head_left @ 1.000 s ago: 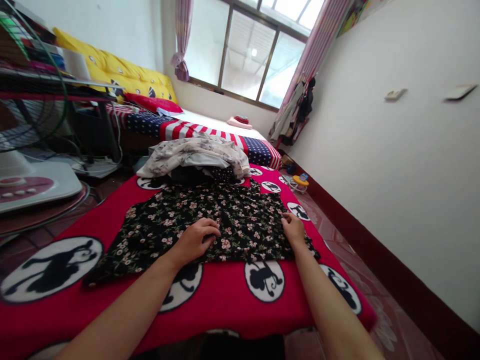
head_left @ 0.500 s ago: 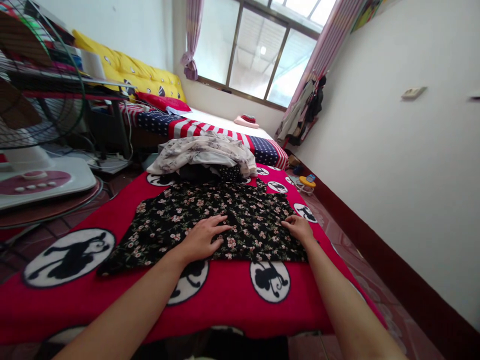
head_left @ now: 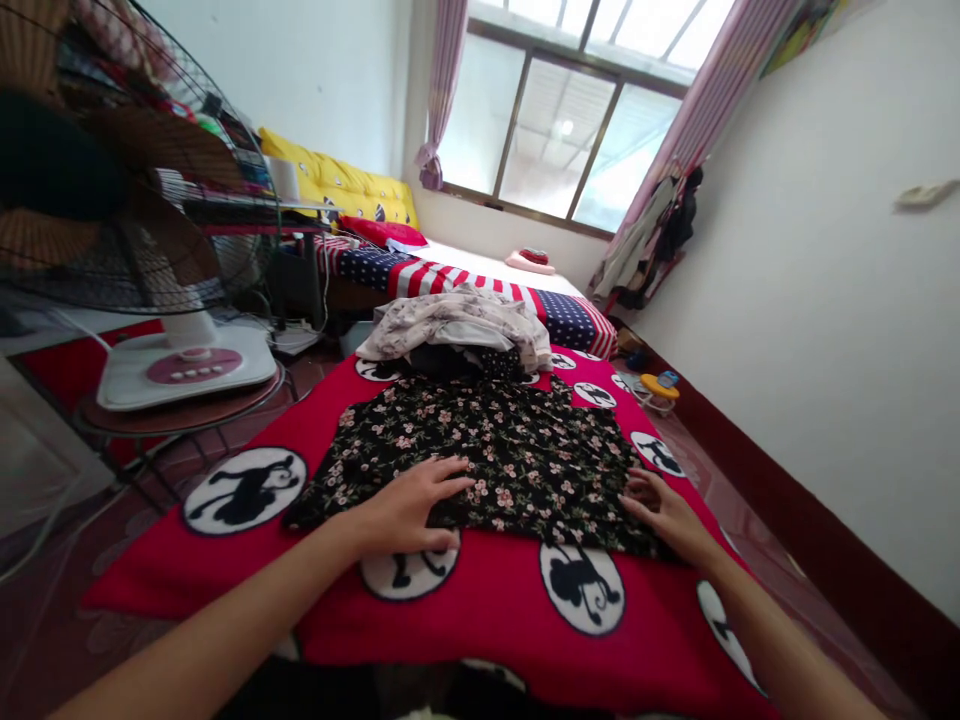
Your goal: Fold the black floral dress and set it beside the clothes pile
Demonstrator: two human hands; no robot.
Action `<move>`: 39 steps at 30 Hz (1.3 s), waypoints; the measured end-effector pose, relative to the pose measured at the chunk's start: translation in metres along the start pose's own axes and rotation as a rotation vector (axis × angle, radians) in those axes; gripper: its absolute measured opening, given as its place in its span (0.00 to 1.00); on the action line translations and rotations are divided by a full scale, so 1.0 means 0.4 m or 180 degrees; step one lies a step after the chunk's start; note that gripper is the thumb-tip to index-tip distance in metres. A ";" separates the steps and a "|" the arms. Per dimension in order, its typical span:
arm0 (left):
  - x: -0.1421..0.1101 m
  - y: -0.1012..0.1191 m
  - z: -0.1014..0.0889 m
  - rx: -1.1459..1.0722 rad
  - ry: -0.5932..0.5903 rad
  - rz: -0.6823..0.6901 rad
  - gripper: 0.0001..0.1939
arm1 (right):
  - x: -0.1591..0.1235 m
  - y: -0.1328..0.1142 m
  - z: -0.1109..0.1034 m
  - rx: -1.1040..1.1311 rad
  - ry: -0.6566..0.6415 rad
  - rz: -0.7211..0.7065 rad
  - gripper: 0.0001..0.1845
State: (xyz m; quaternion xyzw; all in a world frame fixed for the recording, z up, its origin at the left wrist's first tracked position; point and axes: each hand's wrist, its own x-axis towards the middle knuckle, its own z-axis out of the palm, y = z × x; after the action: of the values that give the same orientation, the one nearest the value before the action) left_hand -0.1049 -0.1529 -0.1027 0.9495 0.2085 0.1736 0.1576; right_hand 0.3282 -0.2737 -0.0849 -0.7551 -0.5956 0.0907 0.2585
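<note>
Fingers of the left hand [head_left: 409,505] are lying spread and flat on the black floral garment [head_left: 495,460], gripping nothing. Fingers of the right hand [head_left: 664,508] are resting open on its right edge. Garment is lying spread across the red blanket [head_left: 487,600], near a clothes pile [head_left: 457,325].

Two bare forearms, no sleeves in view, left hand [head_left: 409,510] and right hand [head_left: 667,515] without rings or watch

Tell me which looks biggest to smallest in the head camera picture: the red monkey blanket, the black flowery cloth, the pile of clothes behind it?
1. red monkey blanket
2. black flowery cloth, under both hands
3. pile of clothes; it lies farther away, so it may only look smaller.
</note>
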 end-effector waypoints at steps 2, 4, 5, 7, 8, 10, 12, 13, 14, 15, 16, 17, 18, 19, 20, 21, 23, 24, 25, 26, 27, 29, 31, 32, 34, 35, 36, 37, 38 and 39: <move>-0.075 -0.010 -0.039 0.0221 -0.0098 -0.0029 0.39 | -0.072 0.008 -0.029 -0.0156 -0.0265 -0.0596 0.33; -0.137 -0.029 -0.074 0.0465 -0.0131 -0.0107 0.36 | -0.131 0.012 -0.046 -0.0486 -0.0422 -0.0984 0.35; -0.158 -0.042 -0.087 0.0577 -0.0141 -0.0148 0.36 | -0.151 0.013 -0.048 -0.0603 -0.0432 -0.1085 0.37; -0.181 -0.072 -0.101 0.0746 -0.0162 -0.0213 0.37 | -0.168 0.017 -0.036 -0.0738 -0.0304 -0.1165 0.41; -0.184 -0.086 -0.102 0.0796 -0.0165 -0.0243 0.38 | -0.165 0.020 -0.025 -0.0777 -0.0199 -0.1182 0.43; -0.177 -0.112 -0.096 0.0827 -0.0170 -0.0297 0.41 | -0.146 0.029 0.002 -0.0828 -0.0001 -0.1228 0.46; -0.165 -0.131 -0.086 0.0787 -0.0174 -0.0349 0.43 | -0.118 0.041 0.026 -0.0830 0.0131 -0.1231 0.47; -0.159 -0.137 -0.082 0.0753 -0.0185 -0.0364 0.44 | -0.105 0.048 0.034 -0.0806 0.0167 -0.1203 0.47; -0.154 -0.140 -0.080 0.0718 -0.0203 -0.0379 0.44 | -0.094 0.054 0.041 -0.0776 0.0190 -0.1153 0.46; -0.150 -0.142 -0.080 0.0681 -0.0220 -0.0401 0.44 | -0.085 0.059 0.044 -0.0747 0.0204 -0.1084 0.45; -0.148 -0.142 -0.083 0.0638 -0.0234 -0.0427 0.43 | -0.078 0.062 0.045 -0.0717 0.0206 -0.1003 0.44; -0.146 -0.141 -0.088 0.0590 -0.0237 -0.0462 0.42 | -0.075 0.063 0.044 -0.0682 0.0201 -0.0923 0.43; -0.145 -0.139 -0.094 0.0535 -0.0240 -0.0500 0.42 | -0.074 0.062 0.040 -0.0640 0.0190 -0.0849 0.42; -0.145 -0.135 -0.103 0.0473 -0.0249 -0.0539 0.41 | -0.075 0.058 0.034 -0.0591 0.0177 -0.0793 0.42; -0.145 -0.132 -0.113 0.0411 -0.0278 -0.0563 0.41 | -0.079 0.053 0.026 -0.0536 0.0157 -0.0761 0.42; -0.145 -0.128 -0.124 0.0355 -0.0324 -0.0575 0.41 | -0.084 0.046 0.016 -0.0479 0.0133 -0.0753 0.41; -0.149 -0.120 -0.149 0.0277 -0.0463 -0.0578 0.43 | -0.100 0.030 -0.004 -0.0395 0.0067 -0.0797 0.41; -0.152 -0.115 -0.162 0.0247 -0.0548 -0.0562 0.43 | -0.111 0.024 -0.015 -0.0375 0.0026 -0.0839 0.41; -0.157 -0.110 -0.173 0.0221 -0.0619 -0.0544 0.43 | -0.122 0.018 -0.024 -0.0372 -0.0017 -0.0882 0.41; -0.164 -0.105 -0.183 0.0194 -0.0679 -0.0528 0.44 | -0.134 0.015 -0.031 -0.0387 -0.0056 -0.0920 0.41; -0.171 -0.099 -0.192 0.0170 -0.0723 -0.0518 0.44 | -0.147 0.013 -0.037 -0.0413 -0.0091 -0.0952 0.41; -0.185 -0.087 -0.203 0.0137 -0.0772 -0.0524 0.44 | -0.172 0.013 -0.042 -0.0473 -0.0139 -0.0981 0.42; -0.198 -0.073 -0.208 0.0141 -0.0809 -0.0551 0.43 | -0.195 0.014 -0.040 -0.0503 -0.0175 -0.0952 0.42; -0.203 -0.066 -0.210 0.0165 -0.0850 -0.0567 0.43 | -0.204 0.014 -0.039 -0.0505 -0.0199 -0.0921 0.41; -0.209 -0.052 -0.212 0.0245 -0.0955 -0.0610 0.43 | -0.221 0.014 -0.035 -0.0518 -0.0248 -0.0840 0.41; -0.211 -0.046 -0.214 0.0278 -0.0995 -0.0634 0.43 | -0.228 0.014 -0.034 -0.0534 -0.0262 -0.0802 0.41; -0.211 -0.041 -0.215 0.0299 -0.1017 -0.0661 0.43 | -0.234 0.015 -0.032 -0.0554 -0.0264 -0.0772 0.41; -0.211 -0.037 -0.217 0.0307 -0.1020 -0.0688 0.43 | -0.239 0.016 -0.031 -0.0577 -0.0254 -0.0756 0.42; -0.211 -0.034 -0.218 0.0299 -0.1017 -0.0702 0.43 | -0.243 0.018 -0.030 -0.0600 -0.0232 -0.0757 0.42; -0.212 -0.032 -0.218 0.0280 -0.1003 -0.0711 0.43 | -0.246 0.021 -0.028 -0.0620 -0.0204 -0.0777 0.42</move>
State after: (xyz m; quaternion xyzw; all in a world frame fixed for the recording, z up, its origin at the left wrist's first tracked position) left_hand -0.2159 -0.1602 -0.0523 0.9419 0.2927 -0.0050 0.1649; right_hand 0.3133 -0.3713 -0.0963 -0.6953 -0.6969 0.0245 0.1741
